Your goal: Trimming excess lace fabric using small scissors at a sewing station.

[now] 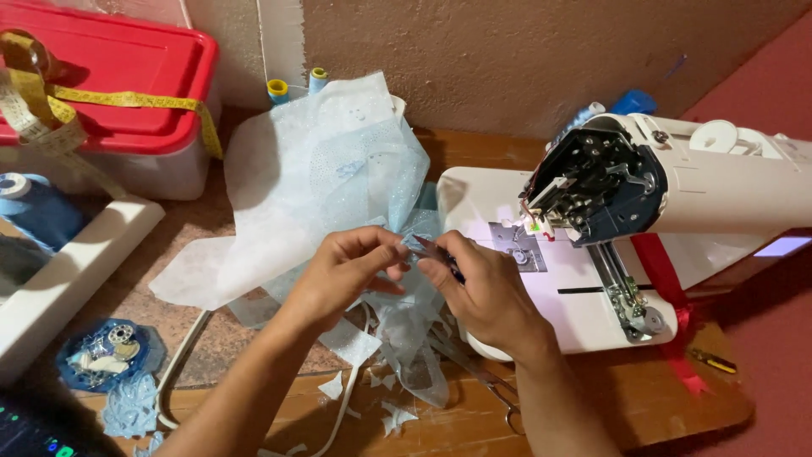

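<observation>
Both hands meet over a bunched piece of pale blue fabric. The left hand pinches a fold of it between thumb and fingers; the right hand is closed around a small dark tool whose tip sits at that same fold. The work looks partway through, judging by the cut scraps lying just below the hands, while most of the cloth is bunched above the pinch. To the right of the pinch the sewing machine crowds close. Scissors lie under the right wrist. Open room is mainly toward the table edge, below the hands.
</observation>
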